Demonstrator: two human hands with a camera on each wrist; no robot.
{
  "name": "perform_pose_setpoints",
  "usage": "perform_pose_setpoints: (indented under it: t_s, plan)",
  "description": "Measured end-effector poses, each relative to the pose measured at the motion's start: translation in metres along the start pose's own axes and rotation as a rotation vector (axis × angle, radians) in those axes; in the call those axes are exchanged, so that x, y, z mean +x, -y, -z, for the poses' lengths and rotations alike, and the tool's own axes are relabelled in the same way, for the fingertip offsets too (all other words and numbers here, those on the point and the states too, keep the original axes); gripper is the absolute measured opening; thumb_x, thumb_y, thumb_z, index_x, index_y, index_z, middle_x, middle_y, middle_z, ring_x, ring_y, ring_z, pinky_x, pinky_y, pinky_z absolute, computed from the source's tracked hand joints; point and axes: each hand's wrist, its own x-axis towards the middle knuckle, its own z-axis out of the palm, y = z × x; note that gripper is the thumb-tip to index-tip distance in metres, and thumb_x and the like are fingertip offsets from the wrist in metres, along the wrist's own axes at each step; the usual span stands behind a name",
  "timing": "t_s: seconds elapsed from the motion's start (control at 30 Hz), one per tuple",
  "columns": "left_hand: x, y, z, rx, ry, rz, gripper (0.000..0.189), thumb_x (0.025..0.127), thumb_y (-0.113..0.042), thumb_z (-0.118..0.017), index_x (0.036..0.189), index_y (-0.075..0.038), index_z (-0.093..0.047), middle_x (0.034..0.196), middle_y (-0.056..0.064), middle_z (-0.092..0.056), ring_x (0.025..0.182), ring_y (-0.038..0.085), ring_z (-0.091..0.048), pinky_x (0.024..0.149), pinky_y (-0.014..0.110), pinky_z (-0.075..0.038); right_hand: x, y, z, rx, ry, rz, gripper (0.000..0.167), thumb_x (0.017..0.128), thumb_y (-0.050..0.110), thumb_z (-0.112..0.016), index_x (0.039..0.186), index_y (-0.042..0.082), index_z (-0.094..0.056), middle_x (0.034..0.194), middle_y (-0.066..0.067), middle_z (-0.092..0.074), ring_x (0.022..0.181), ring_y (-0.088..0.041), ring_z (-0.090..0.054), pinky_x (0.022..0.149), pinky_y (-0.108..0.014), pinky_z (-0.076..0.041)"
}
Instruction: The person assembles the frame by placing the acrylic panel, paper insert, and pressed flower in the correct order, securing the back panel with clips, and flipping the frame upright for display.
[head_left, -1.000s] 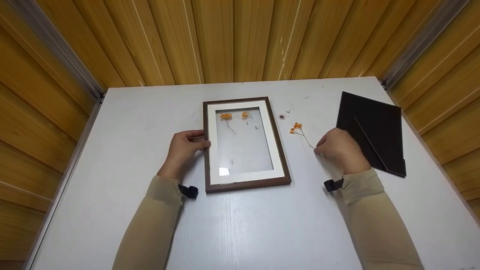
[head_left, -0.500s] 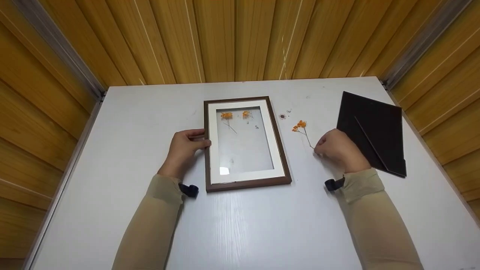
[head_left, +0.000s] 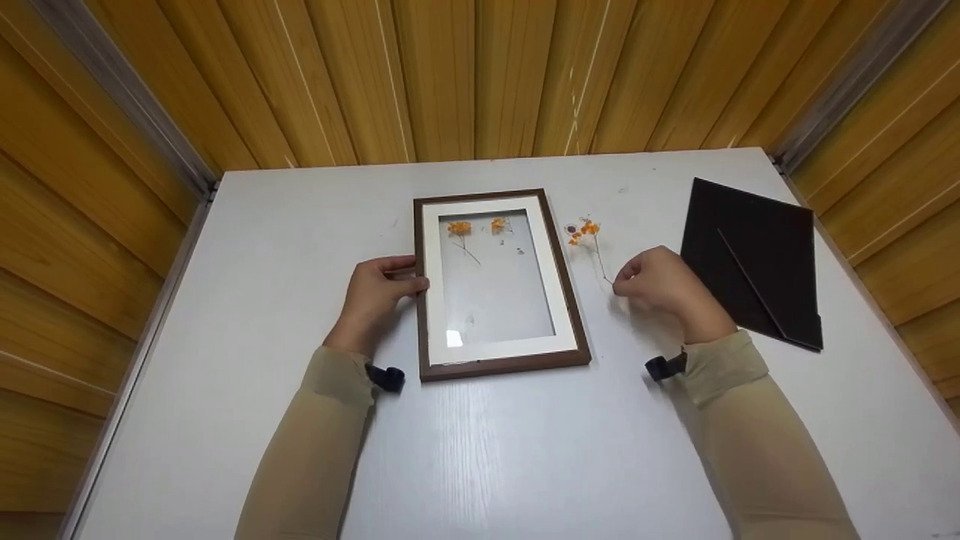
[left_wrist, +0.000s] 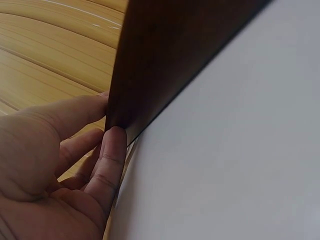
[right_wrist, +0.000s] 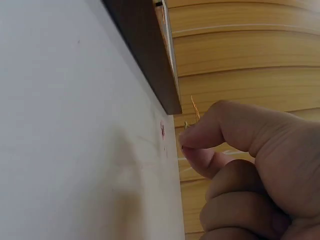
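Observation:
A brown picture frame (head_left: 505,368) with a white mat lies on the table in the head view. Behind its glass, near the top, show an orange flower sprig (head_left: 460,229) and a smaller orange flower piece (head_left: 498,224). My left hand (head_left: 375,298) holds the frame's left edge, thumb on top and fingers along the side; the left wrist view shows fingertips against its dark outer wall. To the right of the frame, my right hand (head_left: 664,285) pinches the stem end of an orange dried flower sprig (head_left: 590,229) between thumb and forefinger. In the right wrist view, fingers hide most of this sprig.
A black backing board (head_left: 765,262) with a narrow stand strip lies at the right of the white table (head_left: 322,202). A small round dark-centred flower (head_left: 571,229) lies beside the frame, just by the sprig's head. Wood-patterned walls (head_left: 442,82) border the table.
My right hand has moved slightly left, bringing the sprig closer to the frame; its flower head now lies near the small round flower. My left hand stays on the frame.

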Motion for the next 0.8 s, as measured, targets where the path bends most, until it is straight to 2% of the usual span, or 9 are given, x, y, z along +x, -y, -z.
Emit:
perform_pose_setpoints:
  t_s: [0.13,0.27,0.4,0.6,0.8]
  plan:
    - [0.001,0.0,0.001,0.008,-0.002,-0.015,0.052,0.096,-0.02,-0.09,0.145,-0.008,-0.077,0.142,0.014,-0.08,0.124,0.025,-0.076,0.093,0.022,-0.058,0.003,0.022,-0.003,0.044,0.016,0.006,0.023,0.09,0.018,-0.074,0.096,0.0,-0.086,0.101,-0.01,-0.081,0.079,-0.016,-0.059,0.073,-0.031,-0.049]
    - [0.001,0.001,0.001,-0.01,0.001,-0.03,0.051,0.097,-0.017,-0.089,0.145,-0.006,-0.076,0.142,0.015,-0.08,0.12,0.024,-0.078,0.089,0.021,-0.06,0.006,0.043,-0.006,0.094,0.023,0.02,0.021,0.09,0.015,-0.072,0.096,0.001,-0.085,0.091,-0.003,-0.077,0.073,-0.014,-0.055,0.069,-0.031,-0.046]
    - [0.002,0.002,-0.001,-0.028,0.002,-0.032,0.051,0.097,-0.017,-0.088,0.146,-0.006,-0.075,0.143,0.014,-0.08,0.116,0.022,-0.078,0.086,0.021,-0.061,0.007,0.066,-0.012,0.14,0.015,0.031,0.018,0.092,0.014,-0.072,0.094,0.003,-0.085,0.088,0.002,-0.073,0.072,-0.013,-0.052,0.067,-0.031,-0.045]
    - [0.003,0.002,-0.001,-0.027,-0.015,-0.023,0.05,0.096,-0.017,-0.088,0.144,-0.007,-0.077,0.142,0.012,-0.08,0.117,0.022,-0.077,0.089,0.023,-0.059,0.011,0.098,-0.036,0.209,0.058,0.056,0.017,0.095,0.014,-0.072,0.092,0.002,-0.083,0.079,0.004,-0.068,0.064,-0.01,-0.046,0.06,-0.026,-0.039]
    - [0.002,0.001,0.0,-0.022,-0.001,-0.005,0.053,0.096,-0.018,-0.089,0.146,-0.008,-0.075,0.144,0.012,-0.079,0.121,0.024,-0.077,0.093,0.024,-0.058,0.012,0.111,-0.056,0.227,0.061,0.019,0.017,0.096,0.013,-0.073,0.097,0.001,-0.083,0.091,-0.003,-0.074,0.068,-0.011,-0.05,0.061,-0.026,-0.042]
